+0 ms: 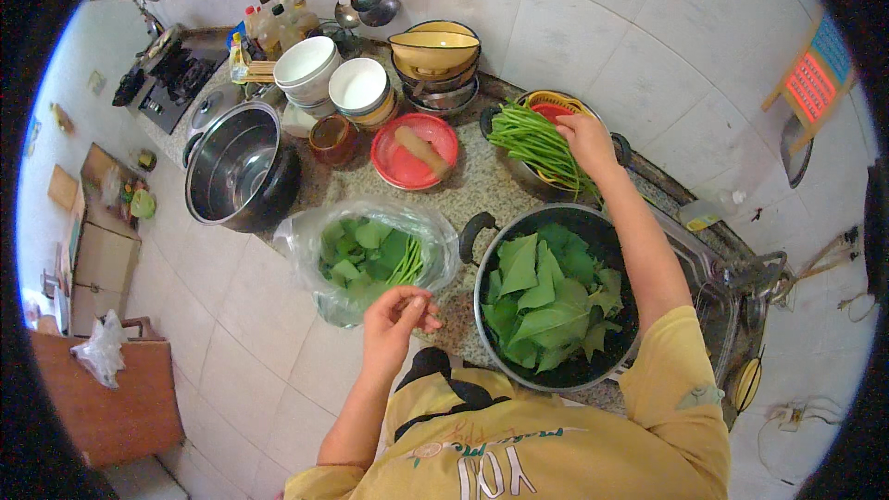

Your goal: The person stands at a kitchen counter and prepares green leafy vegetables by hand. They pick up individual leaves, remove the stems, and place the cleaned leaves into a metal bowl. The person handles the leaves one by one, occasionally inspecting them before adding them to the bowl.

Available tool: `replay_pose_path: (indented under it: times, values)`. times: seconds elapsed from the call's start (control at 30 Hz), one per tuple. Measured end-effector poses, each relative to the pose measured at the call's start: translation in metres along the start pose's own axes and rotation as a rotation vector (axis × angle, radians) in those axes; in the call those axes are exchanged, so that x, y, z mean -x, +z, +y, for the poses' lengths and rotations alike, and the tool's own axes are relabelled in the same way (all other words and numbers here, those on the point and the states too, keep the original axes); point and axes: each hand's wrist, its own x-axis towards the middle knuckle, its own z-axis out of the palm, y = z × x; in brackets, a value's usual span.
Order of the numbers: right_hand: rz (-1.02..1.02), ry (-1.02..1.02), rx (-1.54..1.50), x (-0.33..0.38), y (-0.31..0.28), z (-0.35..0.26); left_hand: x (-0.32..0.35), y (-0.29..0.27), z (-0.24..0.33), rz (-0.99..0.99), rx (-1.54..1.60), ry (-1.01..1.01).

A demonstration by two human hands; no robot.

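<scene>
My right hand (590,143) reaches to the back right, its fingers closed at a bunch of long green stems (537,143). The stems lie across a dark pot with a yellow basket (553,98) in it. My left hand (394,317) is held in front of a clear plastic bag (440,227), fingers curled and thumb against them; I cannot make out anything in them. Leafy green stalks (370,250) fill the bag. Between my arms stands a large black pot (482,306) full of loose green leaves (551,306).
A red basket (387,143) holding a brown stick-like piece sits mid-counter. An empty black pot (236,171) stands at the left edge. Behind are white bowls (359,83), stacked yellow bowls (435,51) and bottles (269,32). The sink (708,306) lies right.
</scene>
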Motion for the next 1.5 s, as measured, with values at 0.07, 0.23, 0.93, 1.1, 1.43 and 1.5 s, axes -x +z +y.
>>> replay_pose_path:
  times: [0.07,0.23,0.93,1.1,1.43,1.5]
  values:
    - [0.025,-0.018,0.024,0.0,0.003,0.005,-0.002,0.001,-0.002,-0.026,0.006,0.009]
    - [-0.021,0.025,0.08,0.001,0.001,-0.001,-0.006,0.003,-0.002,-0.07,-0.017,0.001]
    - [0.17,0.044,0.034,0.011,-0.003,-0.025,-0.029,-0.03,-0.003,0.037,-0.871,0.375]
    - [0.272,-0.104,-0.183,0.053,-0.014,-0.066,-0.061,-0.051,-0.006,0.052,-1.155,0.386]
    - [0.048,0.136,-0.528,0.168,-0.036,-0.119,-0.095,-0.05,-0.046,-0.116,-1.524,-0.155]
    - [0.049,0.216,-0.549,0.183,-0.037,-0.119,-0.095,-0.051,-0.054,-0.039,-1.484,0.053]
